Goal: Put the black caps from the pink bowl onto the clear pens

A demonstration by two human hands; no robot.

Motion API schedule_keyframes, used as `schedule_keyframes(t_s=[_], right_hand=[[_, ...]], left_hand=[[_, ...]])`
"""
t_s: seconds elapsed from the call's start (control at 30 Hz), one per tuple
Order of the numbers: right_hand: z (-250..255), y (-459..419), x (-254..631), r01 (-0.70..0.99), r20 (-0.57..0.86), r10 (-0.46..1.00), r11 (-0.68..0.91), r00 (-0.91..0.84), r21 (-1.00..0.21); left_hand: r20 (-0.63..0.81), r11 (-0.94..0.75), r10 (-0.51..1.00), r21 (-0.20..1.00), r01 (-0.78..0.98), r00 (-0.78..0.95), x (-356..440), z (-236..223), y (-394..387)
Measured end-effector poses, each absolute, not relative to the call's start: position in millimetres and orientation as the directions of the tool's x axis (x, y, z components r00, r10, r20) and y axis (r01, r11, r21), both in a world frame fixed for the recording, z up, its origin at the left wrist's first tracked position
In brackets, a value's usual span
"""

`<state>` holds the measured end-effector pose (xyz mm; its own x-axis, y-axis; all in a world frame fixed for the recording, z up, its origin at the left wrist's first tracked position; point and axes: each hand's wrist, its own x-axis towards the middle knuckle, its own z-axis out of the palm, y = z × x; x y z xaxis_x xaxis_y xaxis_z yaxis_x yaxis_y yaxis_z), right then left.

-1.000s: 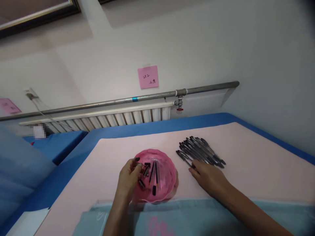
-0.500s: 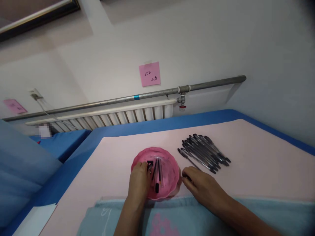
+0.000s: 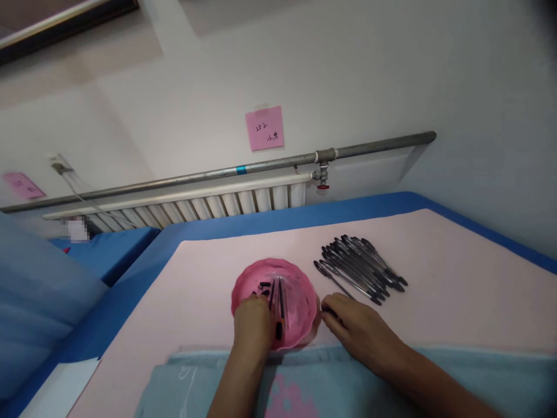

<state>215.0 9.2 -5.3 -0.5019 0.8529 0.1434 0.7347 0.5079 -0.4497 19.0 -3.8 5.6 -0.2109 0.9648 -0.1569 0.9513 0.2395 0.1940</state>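
My left hand [image 3: 252, 325] reaches into a pink scalloped bowl [image 3: 304, 273], its fingertips down and mostly hidden among small black pen caps [image 3: 264, 285]. Beside those caps, slim pen parts [image 3: 282, 299] lie lengthwise in the bowl. Just right of the rim, my right hand [image 3: 354, 322] rests low over the pink surface, fingers curled closed around something small and dark that I cannot make out. Beyond it lies a pile of clear pens with black caps [image 3: 359, 264]. One pen [image 3: 333, 280] lies slightly apart, its near end reaching toward my right hand.
A pink sheet [image 3: 195, 273] covers the blue-edged table [image 3: 278, 222]. Along the near edge runs a pale blue cloth [image 3: 204, 377]. White paper [image 3: 61, 386] lies at the lower left. Behind stand a radiator [image 3: 243, 200] and a metal pipe [image 3: 174, 178] by the wall.
My left hand has moved from the bowl's left rim, where it pinched something dark, down into the bowl. My right hand has drawn back from the pens toward the bowl, then stayed still.
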Motion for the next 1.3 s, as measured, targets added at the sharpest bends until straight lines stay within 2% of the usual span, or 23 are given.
schedule_keyframes(t_s=[0.13, 0.33, 0.6, 0.77, 0.87, 0.93, 1.03, 1.1, 1.17, 1.3], right_hand=[[-3, 9, 215, 0.736, 0.148, 0.859, 0.5, -0.491, -0.457], [-2, 6, 216, 0.715, 0.176, 0.845, 0.523, -0.505, -0.464], [-1, 6, 215, 0.708, 0.161, 0.841, 0.526, -0.517, -0.471], [0, 7, 215, 0.697, 0.174, 0.839, 0.528, -0.515, -0.486], [4, 5, 215, 0.654, 0.203, 0.852, 0.504, -0.482, -0.564], [8, 3, 213, 0.589, 0.196, 0.877, 0.446, -0.439, -0.674], [12, -1, 206, 0.386, 0.06, 0.919, 0.222, -0.389, -0.895], [13, -4, 201, 0.212, -0.082, 0.911, 0.006, -0.403, -0.977], [13, -7, 197, 0.093, -0.169, 0.894, -0.143, -0.416, -0.985], [16, -9, 197, -0.001, -0.179, 0.926, -0.19, -0.333, -0.982]], left_hand=[[-0.149, 0.27, 0.959, 0.212, 0.939, -0.242, 17, 10, -7], [-0.072, 0.245, 0.969, 0.419, 0.874, -0.237, 17, 9, -8], [-0.141, 0.261, 0.965, 0.408, 0.875, -0.222, 30, 8, -7], [-0.125, 0.256, 0.967, 0.478, 0.84, -0.224, 24, 4, -5], [-0.108, 0.265, 0.963, 0.547, 0.794, -0.246, 18, 5, -4], [-0.116, 0.241, 0.967, 0.704, 0.668, -0.227, 18, 6, -5], [-0.148, 0.156, 0.988, 0.951, 0.266, -0.049, 25, 7, -9], [-0.144, 0.138, 0.986, 0.987, 0.079, 0.084, 34, 6, -12], [-0.154, 0.152, 0.978, 0.988, 0.023, 0.143, 41, 6, -15], [-0.172, 0.181, 0.981, 0.979, -0.092, 0.093, 42, 11, -16]])
